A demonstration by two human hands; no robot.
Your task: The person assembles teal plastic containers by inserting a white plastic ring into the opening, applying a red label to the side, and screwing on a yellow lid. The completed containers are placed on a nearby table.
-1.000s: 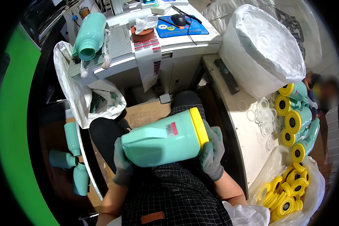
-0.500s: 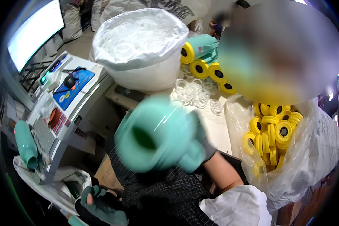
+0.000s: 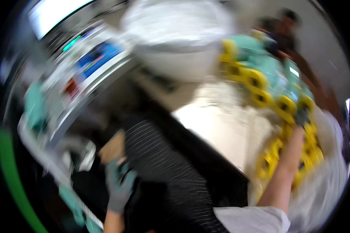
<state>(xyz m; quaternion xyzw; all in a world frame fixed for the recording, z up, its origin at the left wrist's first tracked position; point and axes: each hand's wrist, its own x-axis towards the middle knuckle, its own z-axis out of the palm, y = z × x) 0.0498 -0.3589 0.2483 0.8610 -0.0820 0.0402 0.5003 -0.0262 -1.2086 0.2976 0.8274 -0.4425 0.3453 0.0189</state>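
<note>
My left hand (image 3: 119, 188), in a grey-green glove with bare fingertips, is beside my dark apron. Its fingers are loosely bent and apart, with nothing seen in them. My right hand (image 3: 301, 116), also gloved, reaches far to the right, up to the yellow lid (image 3: 286, 108) end of a lying teal bottle (image 3: 293, 77). Its fingers are smeared by motion, so I cannot make out whether it grips anything. More teal bottles with yellow lids lie in a row beyond it. Under my right forearm, loose yellow lids (image 3: 266, 165) fill a clear plastic bag (image 3: 326, 182).
A big white sack (image 3: 175, 58) of pale rings stands at the back of the white worktop (image 3: 217, 124). To the left are a machine table with a blue mat (image 3: 99, 58), a bright screen (image 3: 56, 15) and a teal bottle (image 3: 35, 105). Another person (image 3: 287, 27) is at the far right.
The teal bottle held up before me is gone from there. My right hand has swung far right to the lidded bottles. My left hand has risen a little, and the view has turned.
</note>
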